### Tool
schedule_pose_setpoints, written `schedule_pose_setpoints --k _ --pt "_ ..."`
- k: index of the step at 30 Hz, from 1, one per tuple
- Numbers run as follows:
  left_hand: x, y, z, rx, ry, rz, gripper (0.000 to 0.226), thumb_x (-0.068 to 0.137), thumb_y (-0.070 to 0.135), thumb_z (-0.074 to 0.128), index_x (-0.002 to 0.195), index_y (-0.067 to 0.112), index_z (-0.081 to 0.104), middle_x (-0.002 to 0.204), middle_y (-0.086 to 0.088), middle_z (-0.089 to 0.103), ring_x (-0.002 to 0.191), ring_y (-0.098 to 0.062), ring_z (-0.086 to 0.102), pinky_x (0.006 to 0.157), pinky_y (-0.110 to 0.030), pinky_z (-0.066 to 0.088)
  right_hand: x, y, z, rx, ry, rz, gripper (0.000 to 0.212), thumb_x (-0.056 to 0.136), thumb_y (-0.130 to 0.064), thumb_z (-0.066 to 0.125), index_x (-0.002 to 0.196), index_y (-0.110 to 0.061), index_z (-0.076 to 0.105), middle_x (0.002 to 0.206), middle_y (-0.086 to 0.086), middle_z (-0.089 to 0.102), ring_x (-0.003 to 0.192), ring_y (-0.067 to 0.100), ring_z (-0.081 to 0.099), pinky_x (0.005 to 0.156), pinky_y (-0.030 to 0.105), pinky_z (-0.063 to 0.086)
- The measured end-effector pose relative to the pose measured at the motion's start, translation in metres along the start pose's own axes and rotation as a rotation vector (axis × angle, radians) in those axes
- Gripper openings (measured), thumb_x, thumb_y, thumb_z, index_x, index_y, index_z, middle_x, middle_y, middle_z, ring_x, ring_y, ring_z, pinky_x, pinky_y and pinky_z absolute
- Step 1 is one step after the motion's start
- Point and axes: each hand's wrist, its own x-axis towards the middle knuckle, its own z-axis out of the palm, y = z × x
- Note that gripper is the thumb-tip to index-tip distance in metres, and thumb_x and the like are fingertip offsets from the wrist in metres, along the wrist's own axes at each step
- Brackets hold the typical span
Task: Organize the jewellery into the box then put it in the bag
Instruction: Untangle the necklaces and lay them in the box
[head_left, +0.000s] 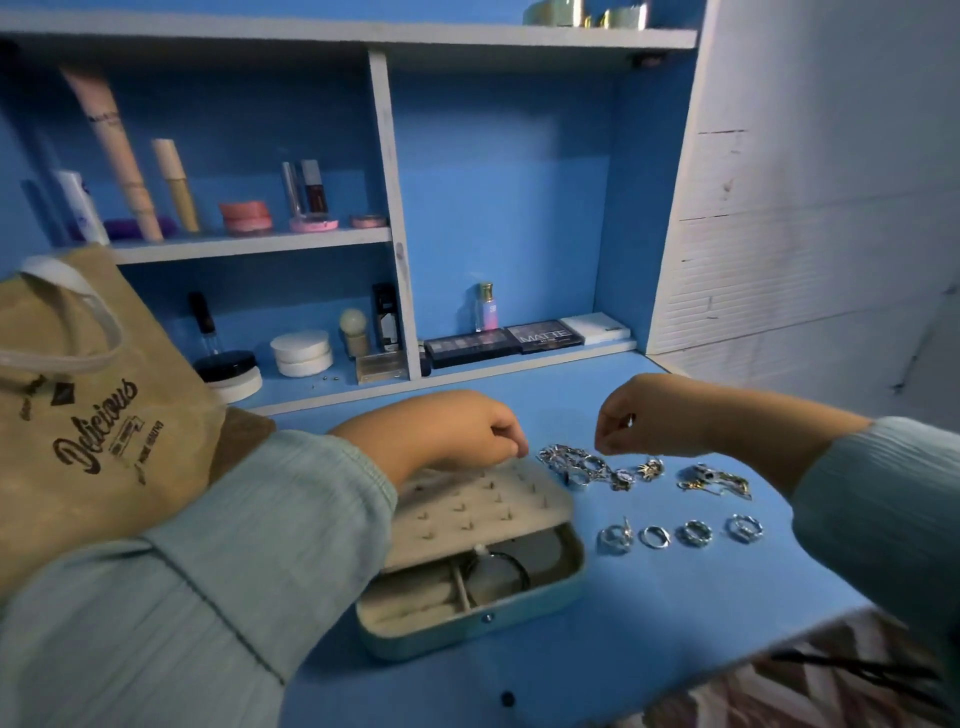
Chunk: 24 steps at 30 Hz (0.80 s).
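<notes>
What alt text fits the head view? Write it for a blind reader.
Two hands work above a blue desk: the left hand over an open jewellery box, the right hand pinching something small above loose silver jewellery. A tan bag stands left.

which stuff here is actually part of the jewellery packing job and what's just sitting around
Part of the job: jewellery box, four rings, tangled chains and pendants, brown bag, left hand, right hand.

Just lying about: makeup palettes, perfume bottle, cotton pads, cosmetic tubes.
</notes>
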Motion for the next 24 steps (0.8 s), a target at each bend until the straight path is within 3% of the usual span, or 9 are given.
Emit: schedule_pose_setpoints --k 3,7,10,13,18,22,24 --pt "0.019 0.01 0.001 0.072 0.004 0.012 0.024 0.095 0.025 0.047 0.111 0.03 0.063 0.116 0.013 0.06 0.094 -0.004 0.05 0.083 -0.02 0.038 -0.005 0.022 0.005 0.011 0.011 0.053 0.019 0.09 -0.024 0.056 0.102 -0.023 0.07 0.099 -0.01 0.065 0.076 0.003 0.053 0.064 0.014 0.041" --pt "0.046 0.022 0.002 0.177 -0.034 0.025 0.024 0.094 0.03 0.049 0.115 0.031 0.062 0.12 0.012 0.058 0.106 -0.009 0.053 0.09 -0.025 0.04 -0.002 0.046 0.006 0.022 0.004 0.093 0.021 0.094 -0.021 0.052 0.104 -0.026 0.069 0.089 -0.015 0.059 0.07 -0.001 0.051 0.057 0.008 0.035" --pt "0.065 0.027 0.005 0.23 -0.064 0.016 0.026 0.094 0.035 0.05 0.119 0.034 0.059 0.126 0.014 0.056 0.113 -0.01 0.051 0.095 -0.027 0.038 0.001 0.063 0.004 -0.01 -0.032 0.119 0.024 0.094 -0.016 0.049 0.107 -0.025 0.067 0.098 -0.009 0.061 0.073 0.004 0.052 0.061 0.012 0.04" --pt "0.081 0.03 0.011 0.285 -0.106 0.004 0.031 0.095 0.04 0.047 0.125 0.038 0.053 0.131 0.016 0.052 0.119 -0.012 0.048 0.099 -0.029 0.033 0.0 0.076 0.002 -0.052 -0.073 0.132 0.02 0.091 -0.02 0.055 0.106 -0.024 0.067 0.096 -0.009 0.061 0.065 -0.002 0.047 0.055 0.01 0.034" --pt "0.096 0.037 0.019 0.345 -0.152 0.014 0.025 0.094 0.041 0.048 0.118 0.042 0.056 0.12 0.018 0.058 0.105 -0.008 0.05 0.095 -0.032 0.031 -0.005 0.093 0.003 -0.054 -0.142 0.151 0.024 0.089 -0.026 0.059 0.113 -0.026 0.063 0.105 -0.008 0.059 0.065 -0.002 0.043 0.057 0.011 0.033" --pt "0.101 0.045 0.02 0.367 -0.105 0.036 0.021 0.093 0.036 0.052 0.112 0.037 0.061 0.11 0.017 0.062 0.091 -0.006 0.05 0.08 -0.025 0.034 -0.008 0.101 0.01 -0.046 -0.154 0.189 0.029 0.088 -0.029 0.06 0.116 -0.025 0.06 0.082 -0.017 0.049 0.065 -0.001 0.042 0.056 0.012 0.032" --pt "0.103 0.049 0.02 0.387 -0.091 0.038 0.022 0.092 0.037 0.054 0.114 0.036 0.061 0.11 0.016 0.062 0.088 -0.007 0.049 0.075 -0.024 0.035 -0.008 0.102 0.015 -0.026 -0.145 0.179 0.027 0.089 -0.029 0.059 0.115 -0.027 0.061 0.09 -0.014 0.054 0.071 0.002 0.046 0.059 0.013 0.035"
